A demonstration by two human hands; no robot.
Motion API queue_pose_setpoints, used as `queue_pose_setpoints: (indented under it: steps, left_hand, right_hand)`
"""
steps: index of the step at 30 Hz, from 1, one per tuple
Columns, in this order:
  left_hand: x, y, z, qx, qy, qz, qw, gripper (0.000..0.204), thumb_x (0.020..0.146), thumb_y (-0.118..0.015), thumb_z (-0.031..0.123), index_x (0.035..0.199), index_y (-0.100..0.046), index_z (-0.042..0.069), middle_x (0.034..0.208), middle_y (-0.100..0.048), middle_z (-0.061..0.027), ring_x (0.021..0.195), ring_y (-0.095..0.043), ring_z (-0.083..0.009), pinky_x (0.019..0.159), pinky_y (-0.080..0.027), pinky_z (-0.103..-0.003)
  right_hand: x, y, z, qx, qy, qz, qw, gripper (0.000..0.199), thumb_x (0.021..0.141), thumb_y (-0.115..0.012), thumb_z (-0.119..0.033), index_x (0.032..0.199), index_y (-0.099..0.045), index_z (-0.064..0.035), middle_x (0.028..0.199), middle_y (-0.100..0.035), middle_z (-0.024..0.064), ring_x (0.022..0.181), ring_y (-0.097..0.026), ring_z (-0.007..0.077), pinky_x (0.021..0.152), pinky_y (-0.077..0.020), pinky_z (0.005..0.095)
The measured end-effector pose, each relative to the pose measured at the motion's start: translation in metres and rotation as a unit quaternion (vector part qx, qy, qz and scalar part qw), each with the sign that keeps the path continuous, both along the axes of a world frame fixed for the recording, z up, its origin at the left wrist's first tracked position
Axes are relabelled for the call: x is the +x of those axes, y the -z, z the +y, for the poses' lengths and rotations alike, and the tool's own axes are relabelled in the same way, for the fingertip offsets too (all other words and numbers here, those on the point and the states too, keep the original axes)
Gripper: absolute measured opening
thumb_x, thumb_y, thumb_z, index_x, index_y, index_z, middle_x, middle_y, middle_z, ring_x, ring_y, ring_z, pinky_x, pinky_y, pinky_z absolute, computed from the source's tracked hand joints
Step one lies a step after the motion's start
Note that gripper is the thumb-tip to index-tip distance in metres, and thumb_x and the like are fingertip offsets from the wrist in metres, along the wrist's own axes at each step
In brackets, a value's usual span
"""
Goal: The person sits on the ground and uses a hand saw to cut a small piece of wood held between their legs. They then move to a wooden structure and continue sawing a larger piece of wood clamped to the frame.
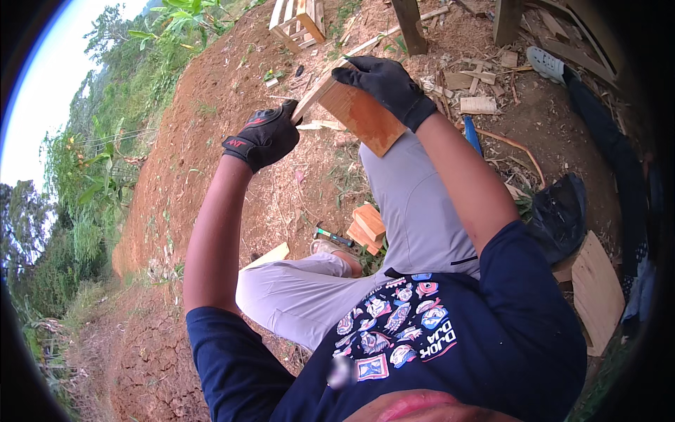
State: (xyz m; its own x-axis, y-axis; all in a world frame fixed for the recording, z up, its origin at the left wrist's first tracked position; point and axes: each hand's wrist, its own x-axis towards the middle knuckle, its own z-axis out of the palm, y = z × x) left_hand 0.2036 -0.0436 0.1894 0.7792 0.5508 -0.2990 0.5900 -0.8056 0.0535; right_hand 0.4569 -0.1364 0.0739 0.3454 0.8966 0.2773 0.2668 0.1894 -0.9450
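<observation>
1. Up at 12 o'clock, there was the wooden piece (360, 118), tilted, orange-brown face showing, low corner right by the knee (385, 165); touching or not, no telling!
2. At half past ten, the gloved left hand (264, 138) was clenched round its pale end.
3. At one o'clock, the gloved right hand (388, 86) gripped its upper edge.
4. Six o'clock from the piece, a hammer (336, 237) lay beside wooden blocks (368, 224).
</observation>
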Motion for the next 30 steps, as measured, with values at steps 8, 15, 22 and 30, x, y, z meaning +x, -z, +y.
queue_pose_setpoints:
  steps: [8, 15, 22, 30]
  left_hand:
    - [-0.001, -0.004, 0.003, 0.008, 0.011, 0.012, 1.000, 0.025, 0.098, -0.057, 0.011, 0.121, -0.058, 0.005, 0.101, -0.069, -0.0234, 0.096, -0.068, -0.0452, 0.085, -0.053, -0.053]
    - [0.002, -0.009, 0.004, 0.014, 0.005, 0.035, 0.999, 0.050, 0.098, -0.055, 0.020, 0.145, -0.055, 0.004, 0.104, -0.072, -0.0340, 0.102, -0.070, -0.0536, 0.088, -0.054, -0.059]
    - [0.001, -0.006, 0.006, 0.022, 0.016, 0.021, 0.999, 0.033, 0.098, -0.057, 0.010, 0.130, -0.059, 0.004, 0.105, -0.070, -0.0264, 0.097, -0.068, -0.0480, 0.084, -0.053, -0.055]
    - [0.003, -0.006, -0.001, 0.038, 0.026, 0.010, 0.999, 0.034, 0.098, -0.058, 0.010, 0.131, -0.059, 0.003, 0.104, -0.069, -0.0261, 0.095, -0.068, -0.0475, 0.082, -0.052, -0.055]
  right_hand:
    - [-0.001, 0.000, -0.011, 0.072, -0.012, 0.000, 0.997, 0.047, 0.097, -0.085, -0.043, 0.126, -0.082, -0.0056, 0.117, -0.083, 0.0098, 0.106, -0.075, 0.0158, 0.097, -0.0591, 0.0325]
    - [-0.005, -0.006, -0.018, 0.052, -0.001, 0.007, 0.999, 0.043, 0.101, -0.081, -0.036, 0.128, -0.080, -0.0038, 0.123, -0.081, 0.0108, 0.111, -0.076, 0.0162, 0.100, -0.0593, 0.0324]
    - [-0.007, 0.002, -0.014, 0.089, 0.020, 0.005, 0.996, 0.041, 0.100, -0.083, -0.034, 0.127, -0.080, -0.0037, 0.117, -0.083, 0.0110, 0.104, -0.077, 0.0167, 0.096, -0.0605, 0.0328]
    - [-0.007, -0.001, -0.017, 0.089, 0.035, -0.008, 0.995, 0.044, 0.096, -0.087, -0.036, 0.125, -0.080, -0.0037, 0.113, -0.083, 0.0120, 0.099, -0.078, 0.0196, 0.092, -0.0611, 0.0349]
